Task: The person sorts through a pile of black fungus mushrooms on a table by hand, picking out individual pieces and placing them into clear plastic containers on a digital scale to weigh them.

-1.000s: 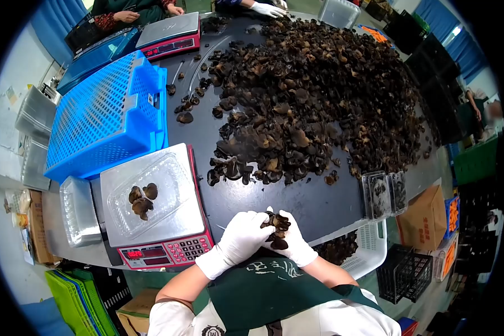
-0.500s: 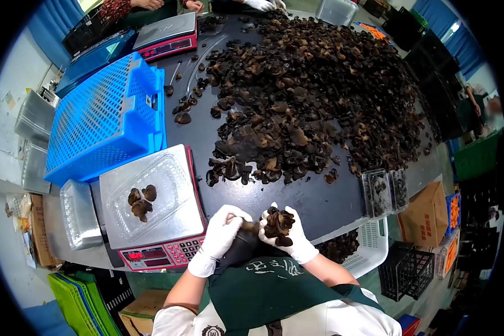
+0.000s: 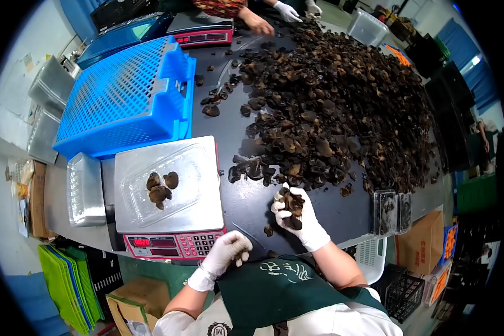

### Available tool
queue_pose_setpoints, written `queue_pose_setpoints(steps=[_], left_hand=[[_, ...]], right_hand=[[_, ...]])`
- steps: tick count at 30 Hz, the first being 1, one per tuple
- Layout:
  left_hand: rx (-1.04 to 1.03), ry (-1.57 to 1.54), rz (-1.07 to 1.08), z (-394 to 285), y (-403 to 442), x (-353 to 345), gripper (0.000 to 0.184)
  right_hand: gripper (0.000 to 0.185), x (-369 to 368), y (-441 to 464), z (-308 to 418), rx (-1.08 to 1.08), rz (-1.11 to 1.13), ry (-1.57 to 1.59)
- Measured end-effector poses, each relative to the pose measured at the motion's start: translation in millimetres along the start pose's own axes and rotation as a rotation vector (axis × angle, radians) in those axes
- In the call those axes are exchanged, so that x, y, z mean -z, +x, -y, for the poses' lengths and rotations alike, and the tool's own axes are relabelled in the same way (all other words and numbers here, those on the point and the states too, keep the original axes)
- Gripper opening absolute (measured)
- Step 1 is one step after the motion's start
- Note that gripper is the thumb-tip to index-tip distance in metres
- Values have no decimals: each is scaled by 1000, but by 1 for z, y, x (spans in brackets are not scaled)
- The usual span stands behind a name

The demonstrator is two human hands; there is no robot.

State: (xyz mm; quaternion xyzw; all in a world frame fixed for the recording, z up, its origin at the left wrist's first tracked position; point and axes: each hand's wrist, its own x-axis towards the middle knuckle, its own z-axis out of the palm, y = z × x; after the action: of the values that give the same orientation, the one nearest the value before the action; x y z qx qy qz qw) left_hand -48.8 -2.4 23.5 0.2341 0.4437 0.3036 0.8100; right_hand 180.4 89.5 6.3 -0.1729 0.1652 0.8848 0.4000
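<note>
So the clump of dark brown, ruffled fungus (image 3: pixel 293 208) is in the white-gloved right hand (image 3: pixel 309 224), fingers wrapped round it, over the smooth grey desk (image 3: pixel 263 204). My worry: it's lumpy and looks damp, so a slack grip could shed bits. One small brown piece (image 3: pixel 269 230) lies at 7–8 o'clock, near the desk edge, where a sleeve could knock it off. White-gloved left hand (image 3: pixel 229 252), 8 o'clock: fingers curled, can't tell if they're hiding anything. Bumping the red, silver-topped scale (image 3: pixel 211 215) at 9 could skew its reading.
</note>
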Motion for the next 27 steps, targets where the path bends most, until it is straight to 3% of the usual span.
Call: queue_pose_setpoints(steps=[1,6,9,12,13,14,17,19,21,22,23,24,25,27], left_hand=[[53,136,-11,0,-3,0,18],[102,206,49,12,-5,-13,12],[3,224,79,26,1,-14,11],[-99,252,102,32,4,-8,12],[-150,237,114,36,5,-5,11],[-147,220,107,37,5,-3,11],[-184,209,89,41,4,1,10],[-224,214,78,42,5,5,10],[-239,281,92,41,6,8,11],[-210,248,94,41,7,8,13],[-209,245,92,41,8,7,13],[-219,273,102,40,9,7,13],[-230,302,114,39,10,7,13],[-219,291,125,39,13,8,13]], right_hand=[[20,-15,8,-3,-12,19,-35],[16,-83,68,-41,19,-111,-432],[24,-108,109,-75,-47,34,-610],[18,-139,127,-101,154,160,-1161],[16,-127,149,-110,434,281,-1350],[17,-126,154,-112,393,273,-1454],[29,-108,177,-108,575,487,-2141],[37,-123,163,-106,745,770,-2146],[48,-132,144,-98,557,564,-1972],[47,-159,119,-95,243,298,-1777],[43,-141,122,-89,419,380,-1457],[31,-153,107,-73,610,302,-1774],[25,-147,99,-64,598,192,-1596],[17,-117,88,-32,751,88,-1860]])
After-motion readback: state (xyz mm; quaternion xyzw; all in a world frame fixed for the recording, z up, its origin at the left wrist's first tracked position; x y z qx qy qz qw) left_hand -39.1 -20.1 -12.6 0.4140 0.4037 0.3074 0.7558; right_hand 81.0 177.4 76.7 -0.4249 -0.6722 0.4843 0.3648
